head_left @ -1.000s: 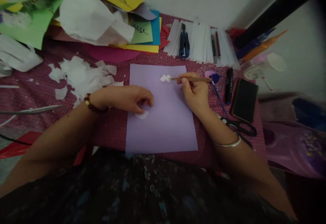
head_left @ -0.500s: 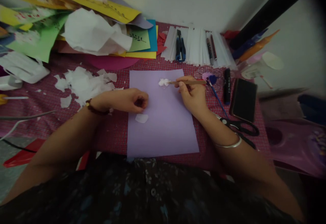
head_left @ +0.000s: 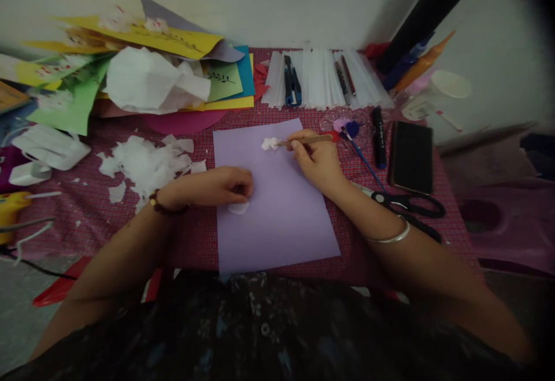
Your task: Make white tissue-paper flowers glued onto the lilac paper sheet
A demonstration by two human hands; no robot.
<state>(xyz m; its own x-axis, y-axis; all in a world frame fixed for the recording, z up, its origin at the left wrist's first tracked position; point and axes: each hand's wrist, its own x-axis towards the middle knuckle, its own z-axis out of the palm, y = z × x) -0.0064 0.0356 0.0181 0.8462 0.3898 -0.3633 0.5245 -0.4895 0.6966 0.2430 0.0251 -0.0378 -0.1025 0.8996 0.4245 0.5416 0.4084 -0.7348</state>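
Note:
My right hand pinches a slim brown stick, whose tip meets a small white crumpled-paper blossom near the top of the purple sheet. My left hand rests at the sheet's left side with its fingers curled in. Just under its thumb lies a small piece of white paper, partly covered; I cannot tell whether the thumb touches it. Loose torn white paper is heaped beyond my left wrist.
Behind the sheet lie white sticks bearing a blue cutter. At right are a paintbrush, a black marker, a dark phone and scissors. Coloured papers and crumpled white paper fill the back left.
My left hand has come down slightly on the sheet and now overlaps the white piece. My right hand keeps the stick at the blossom. The whole view has shifted a little.

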